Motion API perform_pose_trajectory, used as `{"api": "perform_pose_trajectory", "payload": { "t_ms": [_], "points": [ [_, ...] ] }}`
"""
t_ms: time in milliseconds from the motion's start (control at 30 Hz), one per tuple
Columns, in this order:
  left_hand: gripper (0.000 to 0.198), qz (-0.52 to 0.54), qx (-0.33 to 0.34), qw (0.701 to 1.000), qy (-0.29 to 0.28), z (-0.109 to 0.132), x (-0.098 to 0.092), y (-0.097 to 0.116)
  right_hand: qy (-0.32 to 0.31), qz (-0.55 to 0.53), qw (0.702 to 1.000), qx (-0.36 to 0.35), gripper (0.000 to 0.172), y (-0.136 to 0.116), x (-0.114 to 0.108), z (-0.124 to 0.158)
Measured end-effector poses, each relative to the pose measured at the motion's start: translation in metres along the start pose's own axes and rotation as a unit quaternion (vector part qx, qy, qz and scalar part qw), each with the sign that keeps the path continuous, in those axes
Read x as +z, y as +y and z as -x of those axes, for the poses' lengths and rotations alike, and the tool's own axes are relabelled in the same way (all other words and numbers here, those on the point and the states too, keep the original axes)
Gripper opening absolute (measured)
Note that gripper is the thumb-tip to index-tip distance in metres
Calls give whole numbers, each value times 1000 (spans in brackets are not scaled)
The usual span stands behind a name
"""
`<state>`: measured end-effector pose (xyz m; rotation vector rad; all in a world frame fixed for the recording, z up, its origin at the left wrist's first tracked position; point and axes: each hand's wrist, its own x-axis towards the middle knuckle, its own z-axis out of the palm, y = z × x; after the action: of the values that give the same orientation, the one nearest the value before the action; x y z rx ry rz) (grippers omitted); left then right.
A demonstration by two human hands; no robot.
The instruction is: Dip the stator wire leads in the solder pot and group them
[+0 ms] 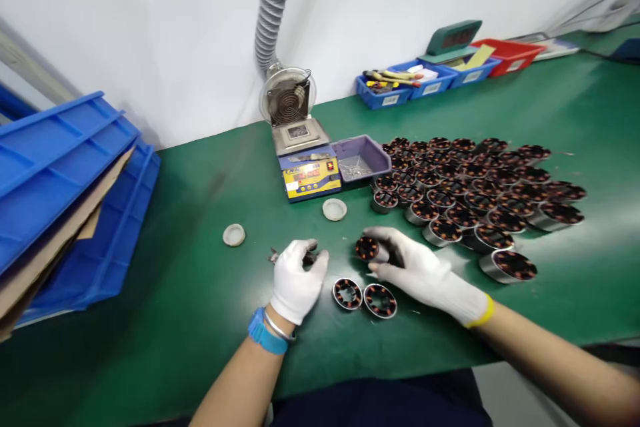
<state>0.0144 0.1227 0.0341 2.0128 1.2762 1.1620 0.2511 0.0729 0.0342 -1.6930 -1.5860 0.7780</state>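
Note:
My right hand, in a white glove with darkened fingertips, grips a motor stator between thumb and fingers. The stator is a short metal cylinder with a black face and copper-coloured spots, tilted towards the left. My left hand, also gloved, is closed with its fingers curled in. Something dark shows between its fingers, too hidden to name. A small metal tip pokes out left of that hand. Two ring-shaped stators, one smaller and one larger, lie between my hands near the front.
Many stators stand packed together at right. A solder pot with a yellow panel sits beside a purple tray. Two shallow white dishes, left and right, lie nearby. Blue crates stand left; small bins line the back.

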Motion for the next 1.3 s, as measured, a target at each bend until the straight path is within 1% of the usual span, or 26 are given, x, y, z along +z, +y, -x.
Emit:
{"api": "perform_pose_trajectory", "payload": {
  "t_ms": [33, 100, 167, 200, 233, 267, 300, 333, 367, 433, 467, 533, 600, 667, 733, 800, 867, 933, 1000, 1033, 1067, 1100, 1167, 1200, 1267, 1300],
  "points": [
    [14, 2, -2, 1000, -1, 0, 0, 1, -10, 23, 1000, -1, 56, 7, 2, 8],
    [15, 2, -4, 1000, -1, 0, 0, 2, -53, 28, 998, -22, 54, 16, -3, 17],
    [15, -1, -6, 1000, 1, 0, 0, 3, -90, -1, 994, -67, 55, 21, -17, 16],
    [16, -3, -8, 1000, 1, 0, 0, 3, -86, -11, 992, -92, 58, 22, -26, 11],
    [16, -4, -11, 1000, -1, 0, 0, 3, -59, 0, 991, -116, 60, 22, -34, 3],
    [15, -4, -16, 1000, -2, 1, -1, 3, -16, 36, 989, -139, 61, 20, -42, -8],
    [15, -3, -20, 1000, -3, 1, -1, 3, 32, 98, 982, -159, 60, 19, -48, -21],
    [15, -1, -26, 1000, -6, 1, -1, 3, 70, 182, 966, -171, 57, 17, -52, -35],
    [15, 1, -32, 999, -9, 1, -1, 3, 90, 271, 943, -170, 50, 15, -54, -49],
    [14, 6, -45, 999, -17, 0, -2, 4, 97, 403, 898, -149, 32, 13, -53, -73],
    [13, 8, -52, 998, -17, 0, -2, 4, 93, 436, 884, -139, 24, 12, -51, -81],
    [13, 15, -69, 997, -15, -1, -4, 6, 87, 454, 876, -139, 15, 8, -45, -86],
    [15, 42, -100, 994, -10, -1, -5, 9, 88, 428, 883, -171, 17, -1, -35, -77],
    [25, 116, -147, 982, -20, 1, -6, 12, 85, 355, 904, -224, 25, -17, -19, -58],
    [41, 222, -201, 953, -50, 4, -6, 17, 68, 253, 926, -271, 29, -38, -1, -37],
    [55, 321, -257, 907, -88, 8, -5, 21, 40, 180, 943, -277, 28, -57, 14, -20],
    [63, 391, -317, 858, -98, 11, -6, 26, -1, 98, 966, -238, 29, -71, 20, -15],
    [67, 441, -366, 813, -101, 10, -9, 30, -57, -17, 987, -149, 45, -77, 18, -20],
    [70, 477, -387, 778, -131, 8, -13, 34, -100, -105, 988, -55, 60, -80, 11, -32],
    [73, 490, -388, 765, -155, 7, -15, 36, -115, -128, 985, -28, 63, -81, 7, -38],
    [75, 497, -385, 758, -176, 6, -17, 37, -130, -139, 982, -19, 63, -82, 5, -44],
    [76, 497, -381, 757, -188, 6, -18, 38, -147, -143, 979, -21, 61, -85, 4, -48],
    [76, 482, -378, 767, -191, 6, -19, 40, -176, -139, 974, -43, 52, -91, 5, -52],
    [74, 473, -379, 772, -190, 7, -20, 40, -177, -133, 973, -62, 47, -95, 6, -53],
    [66, 471, -378, 778, -173, 7, -20, 41, -152, -100, 977, -111, 40, -102, 7, -52],
    [59, 477, -374, 782, -148, 6, -21, 40, -127, -76, 979, -138, 37, -106, 7, -50]
  ]
}}
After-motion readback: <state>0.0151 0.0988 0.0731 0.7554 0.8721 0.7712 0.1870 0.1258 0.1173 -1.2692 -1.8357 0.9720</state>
